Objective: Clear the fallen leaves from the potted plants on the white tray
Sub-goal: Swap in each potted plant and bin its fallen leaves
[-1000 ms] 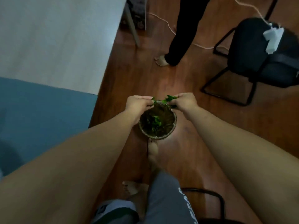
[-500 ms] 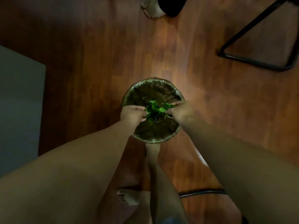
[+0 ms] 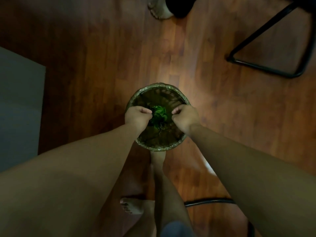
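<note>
Leaves (image 3: 159,112) that both hands pinched a sec ago now lie in the bin (image 3: 158,147) on the floor, w/ left hand (image 3: 137,115) & right hand (image 3: 185,115) curled empty above it — batch dumped; tray & pots not in view.

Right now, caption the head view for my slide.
Both hands over a lined bin holding green leaves.

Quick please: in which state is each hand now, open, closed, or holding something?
Left hand: fingers curled, over the bin; holding nothing visible.
Right hand: fingers curled, holding nothing visible; green leaves lie in the bin between the hands.
</note>
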A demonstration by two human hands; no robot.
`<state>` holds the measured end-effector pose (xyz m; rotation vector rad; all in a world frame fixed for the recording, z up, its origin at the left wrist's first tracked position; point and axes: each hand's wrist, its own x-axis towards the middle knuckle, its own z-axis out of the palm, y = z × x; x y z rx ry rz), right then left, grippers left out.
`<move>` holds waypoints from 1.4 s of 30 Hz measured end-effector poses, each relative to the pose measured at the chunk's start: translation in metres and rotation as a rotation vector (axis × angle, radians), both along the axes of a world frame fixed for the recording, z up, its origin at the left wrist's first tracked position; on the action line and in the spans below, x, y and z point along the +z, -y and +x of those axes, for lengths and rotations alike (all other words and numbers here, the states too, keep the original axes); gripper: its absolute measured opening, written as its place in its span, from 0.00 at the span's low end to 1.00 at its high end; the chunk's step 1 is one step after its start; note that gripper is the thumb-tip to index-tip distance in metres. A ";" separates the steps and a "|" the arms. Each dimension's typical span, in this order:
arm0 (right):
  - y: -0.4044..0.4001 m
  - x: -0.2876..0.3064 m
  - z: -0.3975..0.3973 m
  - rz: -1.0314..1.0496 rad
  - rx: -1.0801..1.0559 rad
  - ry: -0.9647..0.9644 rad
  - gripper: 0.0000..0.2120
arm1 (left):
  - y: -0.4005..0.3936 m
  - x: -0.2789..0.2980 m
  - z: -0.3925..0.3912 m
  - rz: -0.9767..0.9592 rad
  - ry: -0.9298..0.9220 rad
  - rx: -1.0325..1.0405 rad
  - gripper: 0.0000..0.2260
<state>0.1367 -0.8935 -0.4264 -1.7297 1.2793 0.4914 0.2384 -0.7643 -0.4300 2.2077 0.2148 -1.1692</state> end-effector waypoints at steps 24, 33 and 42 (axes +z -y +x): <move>-0.146 0.448 0.065 -0.373 0.539 0.329 0.15 | -0.181 0.454 0.034 -0.165 0.605 0.047 0.08; -0.290 0.491 0.123 -0.419 0.943 0.442 0.18 | -0.336 0.481 0.018 -0.096 0.649 0.357 0.10; -0.430 0.461 0.162 -0.347 1.419 0.483 0.13 | -0.442 0.441 -0.061 0.040 0.608 0.981 0.08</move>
